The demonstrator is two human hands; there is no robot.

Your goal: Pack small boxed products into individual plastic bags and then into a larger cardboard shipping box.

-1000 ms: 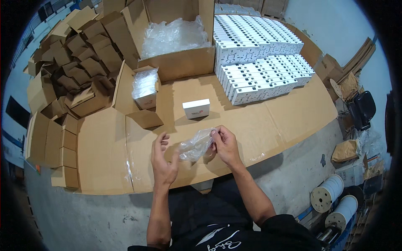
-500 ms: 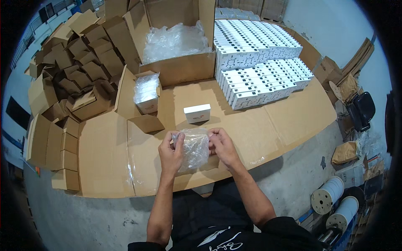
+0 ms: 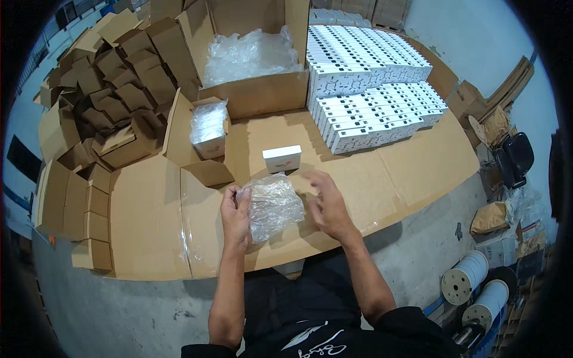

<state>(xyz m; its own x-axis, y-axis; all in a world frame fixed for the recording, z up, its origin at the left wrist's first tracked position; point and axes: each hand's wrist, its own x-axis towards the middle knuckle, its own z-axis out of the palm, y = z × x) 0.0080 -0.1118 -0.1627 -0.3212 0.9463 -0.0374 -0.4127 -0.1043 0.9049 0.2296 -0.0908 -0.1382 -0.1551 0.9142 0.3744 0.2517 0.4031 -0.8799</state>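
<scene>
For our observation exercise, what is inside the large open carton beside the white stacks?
The large carton holds clear crumpled plastic, which hides the bottom and anything underneath.

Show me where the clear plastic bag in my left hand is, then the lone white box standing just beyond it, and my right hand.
Clear plastic bag (image 3: 276, 207): head view, middle of its crinkled sheet.
Lone white box (image 3: 282, 162): head view, on its front face.
Right hand (image 3: 332, 210): head view, back of the hand.

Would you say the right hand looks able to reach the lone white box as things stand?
Probably yes: the right hand looks empty, with nothing visible between it and the white box; the left hand holds the clear plastic wrapping.
</scene>
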